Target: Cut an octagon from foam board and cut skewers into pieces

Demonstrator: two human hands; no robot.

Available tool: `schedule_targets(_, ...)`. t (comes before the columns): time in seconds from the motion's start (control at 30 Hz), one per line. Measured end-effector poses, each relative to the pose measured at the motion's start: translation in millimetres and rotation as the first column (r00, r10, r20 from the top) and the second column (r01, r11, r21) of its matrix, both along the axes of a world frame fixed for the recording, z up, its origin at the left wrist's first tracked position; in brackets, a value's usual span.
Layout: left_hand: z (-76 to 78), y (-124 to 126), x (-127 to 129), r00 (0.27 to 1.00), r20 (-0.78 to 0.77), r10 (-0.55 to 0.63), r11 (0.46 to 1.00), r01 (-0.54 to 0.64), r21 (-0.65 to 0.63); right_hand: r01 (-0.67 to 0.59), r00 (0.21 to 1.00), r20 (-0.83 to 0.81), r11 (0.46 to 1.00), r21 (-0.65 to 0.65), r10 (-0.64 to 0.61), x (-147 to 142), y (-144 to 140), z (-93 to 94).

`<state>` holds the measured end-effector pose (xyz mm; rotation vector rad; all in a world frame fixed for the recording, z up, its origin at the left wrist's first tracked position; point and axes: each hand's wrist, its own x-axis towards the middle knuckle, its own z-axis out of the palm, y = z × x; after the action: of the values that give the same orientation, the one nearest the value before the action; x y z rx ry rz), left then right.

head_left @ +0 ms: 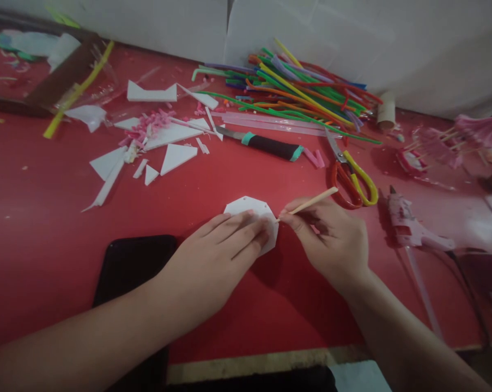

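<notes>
Left hand (225, 245): lying flat, fingers extended, pressing down a white polygon piece (250, 209) on the red table (45, 228). Right hand (331, 239): pinching a thin wooden stick (311, 203), its tip meeting the piece's right edge. Lying beyond: scissors (352, 177), black-handled cutter (266, 144), coloured straws (303, 95), white offcuts (147, 147). Sitting right: glue gun (409, 226). Near left forearm: black phone (131, 269).

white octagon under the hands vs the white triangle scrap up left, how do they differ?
The white octagon has many sides; the white triangle scrap has three. The octagon is pinned flat by the left hand, with the wooden stick in the right hand at its edge; the triangle lies loose, untouched. Both are flat white pieces on the red table.
</notes>
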<state>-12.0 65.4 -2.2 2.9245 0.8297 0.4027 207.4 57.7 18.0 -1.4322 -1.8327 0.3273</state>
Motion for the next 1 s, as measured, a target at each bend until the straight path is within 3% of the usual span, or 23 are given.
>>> schedule_targets(0.23, 0.7, 0.0, -0.2, 1.0, 0.014, -0.012, 1.0, 0.012, -0.011, 0.057, 0.998, -0.009, 0.998, -0.005, -0.057, -0.3, -2.4, 1.8)
schedule_targets(0.6, -0.2, 0.3, -0.8, 1.0, 0.025, -0.016, 0.998, 0.017, -0.056, 0.013, 0.999, -0.041, 1.0, -0.026, -0.014, 2.1, -0.6, -0.4)
schedule_targets(1.0, 1.6, 0.3, 0.0, 0.999, 0.034, -0.007, 0.999, 0.008, -0.04, 0.05, 0.998, -0.028, 0.998, -0.03, -0.051, 0.1, -0.2, 0.5)
